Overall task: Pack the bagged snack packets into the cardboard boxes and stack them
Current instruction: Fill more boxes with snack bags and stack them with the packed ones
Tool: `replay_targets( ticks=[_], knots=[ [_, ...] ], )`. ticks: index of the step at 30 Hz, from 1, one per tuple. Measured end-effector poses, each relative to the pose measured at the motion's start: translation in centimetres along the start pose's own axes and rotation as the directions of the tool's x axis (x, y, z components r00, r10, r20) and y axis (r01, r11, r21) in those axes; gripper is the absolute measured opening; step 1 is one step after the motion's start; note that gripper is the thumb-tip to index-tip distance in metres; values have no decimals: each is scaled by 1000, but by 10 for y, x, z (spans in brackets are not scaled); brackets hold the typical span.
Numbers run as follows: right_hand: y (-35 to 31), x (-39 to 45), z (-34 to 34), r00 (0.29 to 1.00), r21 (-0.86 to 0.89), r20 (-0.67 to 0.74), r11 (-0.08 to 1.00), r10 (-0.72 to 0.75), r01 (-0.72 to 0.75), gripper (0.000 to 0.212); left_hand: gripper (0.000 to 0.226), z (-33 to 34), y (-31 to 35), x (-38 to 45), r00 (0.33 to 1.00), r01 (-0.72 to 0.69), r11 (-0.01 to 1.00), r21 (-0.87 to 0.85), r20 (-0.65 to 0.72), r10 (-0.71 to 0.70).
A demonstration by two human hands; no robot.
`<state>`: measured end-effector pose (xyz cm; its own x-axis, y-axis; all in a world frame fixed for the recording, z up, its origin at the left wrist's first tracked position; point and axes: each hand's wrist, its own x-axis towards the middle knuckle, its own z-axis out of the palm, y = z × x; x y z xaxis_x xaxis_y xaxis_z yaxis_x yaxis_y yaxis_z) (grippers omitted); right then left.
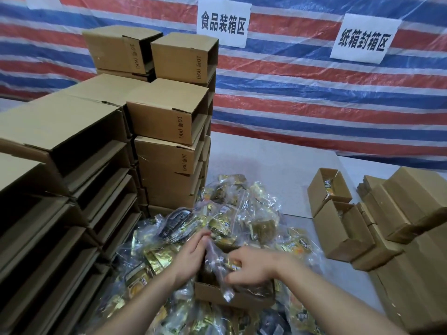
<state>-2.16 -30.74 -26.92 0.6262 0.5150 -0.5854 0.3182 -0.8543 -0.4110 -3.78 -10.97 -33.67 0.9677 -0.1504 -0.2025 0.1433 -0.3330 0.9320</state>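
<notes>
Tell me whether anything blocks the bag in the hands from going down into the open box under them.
Nothing visible does. The left hand and right hand hold the clear bag right over the open box, partly inside it. Loose packets lie around the box, not over its opening.

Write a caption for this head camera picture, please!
Both hands, left and right, push a bagged snack packet into a cardboard box.

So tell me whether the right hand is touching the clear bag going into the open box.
Touching. The head view shows the right hand with fingers curled onto the clear bag above the open box.
</notes>
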Motion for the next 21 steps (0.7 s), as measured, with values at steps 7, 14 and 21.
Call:
replay_targets(
  ticks=[7, 14, 21],
  knots=[
    [8, 45, 34, 993, -206, 62, 975, 102, -88, 29, 28, 4, -8, 5, 999, 44, 993, -107, -22, -47],
    [14, 42, 31, 975, 166, 121, 965, 186, -205, 68, 25, 8, -14, 9, 999, 17, 995, -99, -40, -21],
    [4, 17, 7, 993, 99, 12, 988, 119, -120, 24, 26, 10, -12, 5, 999, 1, 997, -73, -38, -4]
  ],
)
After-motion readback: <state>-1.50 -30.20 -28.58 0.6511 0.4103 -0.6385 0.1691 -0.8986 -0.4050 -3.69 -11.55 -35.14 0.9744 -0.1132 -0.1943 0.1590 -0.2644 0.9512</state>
